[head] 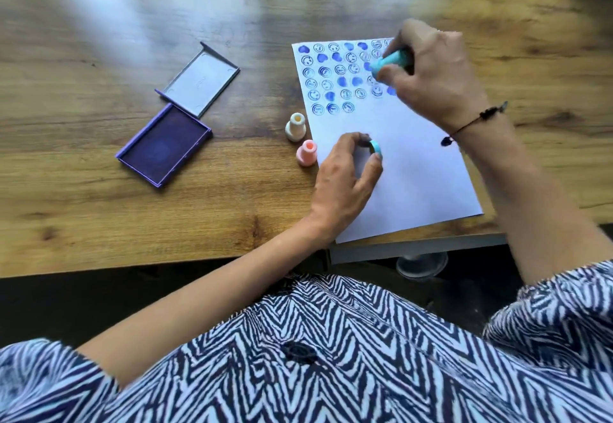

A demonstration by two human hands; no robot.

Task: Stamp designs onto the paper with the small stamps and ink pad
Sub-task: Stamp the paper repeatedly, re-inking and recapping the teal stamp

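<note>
A white paper [408,164] lies on the wooden table, its upper part filled with rows of blue smiley and heart prints. My right hand [438,74] hovers over the paper's top right, shut on a teal stamp [391,61] tilted sideways. Lower on the sheet, my left hand [345,174] pinches a small teal cap [375,147] between thumb and fingers. A cream stamp [296,127] and a pink stamp [306,153] stand upright just left of the paper. The purple ink pad [164,145] lies open further left.
The ink pad's grey lid [202,79] rests behind the pad. The table's front edge [132,261] runs close to my body, and the paper's lower corner nearly reaches it. A round grey base [421,265] shows below the edge.
</note>
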